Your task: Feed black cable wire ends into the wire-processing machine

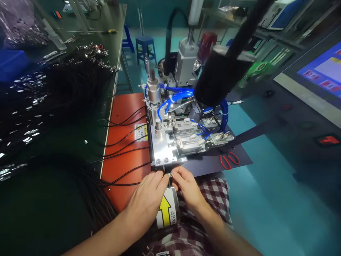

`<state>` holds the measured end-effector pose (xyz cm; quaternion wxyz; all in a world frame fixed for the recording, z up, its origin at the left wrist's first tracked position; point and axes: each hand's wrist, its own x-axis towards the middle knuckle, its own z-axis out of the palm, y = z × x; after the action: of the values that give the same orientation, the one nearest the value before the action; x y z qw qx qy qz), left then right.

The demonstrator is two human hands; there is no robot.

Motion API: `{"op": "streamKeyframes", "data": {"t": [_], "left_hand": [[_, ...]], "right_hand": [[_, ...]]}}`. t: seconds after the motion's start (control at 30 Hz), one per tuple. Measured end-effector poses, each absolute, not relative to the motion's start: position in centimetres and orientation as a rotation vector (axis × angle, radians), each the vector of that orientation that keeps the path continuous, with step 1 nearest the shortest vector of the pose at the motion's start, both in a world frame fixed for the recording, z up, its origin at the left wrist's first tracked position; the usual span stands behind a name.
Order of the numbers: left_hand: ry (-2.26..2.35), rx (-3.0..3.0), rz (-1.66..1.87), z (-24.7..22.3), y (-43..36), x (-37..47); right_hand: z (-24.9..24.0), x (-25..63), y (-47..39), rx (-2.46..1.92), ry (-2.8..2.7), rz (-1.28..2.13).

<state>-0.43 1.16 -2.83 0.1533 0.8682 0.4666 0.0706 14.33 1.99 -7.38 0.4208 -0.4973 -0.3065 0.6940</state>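
Note:
My left hand (150, 190) is closed at the near edge of the metal machine (162, 151), its fingertips beside a small metallic piece (169, 175). From the right, my right hand (188, 185) pinches that small piece between thumb and index finger. What lies under the left fingers is hidden. Just below the hands is a white plate with a yellow arrow (166, 209). Several black cables (128, 153) run across the orange board (117, 167) into the machine's left side.
Piles of dark cables with shiny ends (80, 67) cover the green table (116, 46) at left. Red-handled scissors (229, 160) lie on the dark plate at right. A black cylinder (218, 76) hangs over the machine. A screen (323, 71) stands at far right.

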Motion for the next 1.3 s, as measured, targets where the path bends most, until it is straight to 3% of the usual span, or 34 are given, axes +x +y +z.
{"op": "streamKeyframes", "data": {"t": [0.27,0.63,0.97,1.1,1.2,1.3], "left_hand": [[1.592,2.465,0.455,-3.9,-1.7,-4.2],[1.828,2.74,0.229,-4.2,-3.5,-4.6],[1.832,2.551,0.222,-3.4,-0.7,-4.8],[1.46,2.329,0.327,0.5,0.7,-6.2],[1.046,2.3,0.074,3.1,-0.5,-6.8],[1.016,2.374,0.017,3.8,-2.0,-6.6]], "right_hand": [[-7.4,14.3,1.9,-1.207,-0.741,1.763],[-7.6,15.4,2.0,-1.283,-0.767,1.653],[-8.0,17.4,0.6,-1.378,-0.742,1.527],[-6.9,17.7,0.1,-1.408,-0.759,1.494],[-6.2,18.1,-0.2,-1.425,-0.738,1.511],[-5.7,18.2,-0.4,-1.405,-0.761,1.526]]}}
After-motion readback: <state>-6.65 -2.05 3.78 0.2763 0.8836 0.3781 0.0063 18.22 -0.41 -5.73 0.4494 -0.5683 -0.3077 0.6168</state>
